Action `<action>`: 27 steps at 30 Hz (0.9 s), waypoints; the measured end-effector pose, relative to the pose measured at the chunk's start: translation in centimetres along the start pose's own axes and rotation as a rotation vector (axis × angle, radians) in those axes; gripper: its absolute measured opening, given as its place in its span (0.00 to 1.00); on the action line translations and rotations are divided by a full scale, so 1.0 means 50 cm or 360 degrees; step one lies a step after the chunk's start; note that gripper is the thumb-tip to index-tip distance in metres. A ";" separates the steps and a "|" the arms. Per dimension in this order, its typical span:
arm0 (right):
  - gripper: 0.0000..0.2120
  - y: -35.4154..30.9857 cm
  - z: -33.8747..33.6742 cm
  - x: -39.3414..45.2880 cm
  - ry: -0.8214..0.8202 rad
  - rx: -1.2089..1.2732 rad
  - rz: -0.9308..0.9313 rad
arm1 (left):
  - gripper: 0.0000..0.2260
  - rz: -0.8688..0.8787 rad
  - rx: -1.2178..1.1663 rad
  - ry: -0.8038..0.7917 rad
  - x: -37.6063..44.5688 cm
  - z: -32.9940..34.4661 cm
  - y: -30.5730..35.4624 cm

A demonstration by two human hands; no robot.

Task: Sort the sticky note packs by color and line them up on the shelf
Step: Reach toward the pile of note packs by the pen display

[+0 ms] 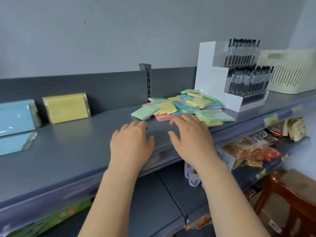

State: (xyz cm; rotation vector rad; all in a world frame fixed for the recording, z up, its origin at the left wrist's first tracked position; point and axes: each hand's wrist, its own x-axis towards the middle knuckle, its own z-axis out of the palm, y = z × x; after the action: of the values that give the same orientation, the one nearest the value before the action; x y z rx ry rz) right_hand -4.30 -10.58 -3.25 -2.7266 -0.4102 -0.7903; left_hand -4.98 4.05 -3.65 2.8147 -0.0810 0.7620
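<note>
My left hand [131,142] and right hand [191,139] hover spread, holding nothing, mid-frame over the shelf [77,151], just below the mixed pile of sticky note packs [184,106].

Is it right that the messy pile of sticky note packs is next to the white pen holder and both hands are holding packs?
Not quite. In the head view the left hand and right hand hold nothing. The pile of sticky note packs does sit beside the white pen holder.

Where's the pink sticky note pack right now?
In the head view, the pink pack lies at the front edge of the mixed pile on the shelf, just beyond the right hand fingertips.
</note>
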 end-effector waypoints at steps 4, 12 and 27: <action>0.12 0.096 -0.004 0.011 -0.0036 0.0034 0.0022 | 0.16 0.0011 -0.0045 -0.0005 0.027 0.039 0.083; 0.12 0.259 -0.001 0.054 0.0038 0.0189 0.0224 | 0.15 0.0011 -0.0235 -0.0121 0.106 0.103 0.202; 0.37 0.376 0.018 0.134 -0.0450 0.0045 0.0792 | 0.25 -0.0198 -0.0054 -0.0726 0.189 0.151 0.232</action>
State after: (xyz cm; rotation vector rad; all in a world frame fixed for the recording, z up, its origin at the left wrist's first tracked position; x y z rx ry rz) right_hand 7.97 -26.36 -3.64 -2.7365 0.2036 -0.2674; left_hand 5.63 -8.91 -2.93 2.8703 0.0077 0.0819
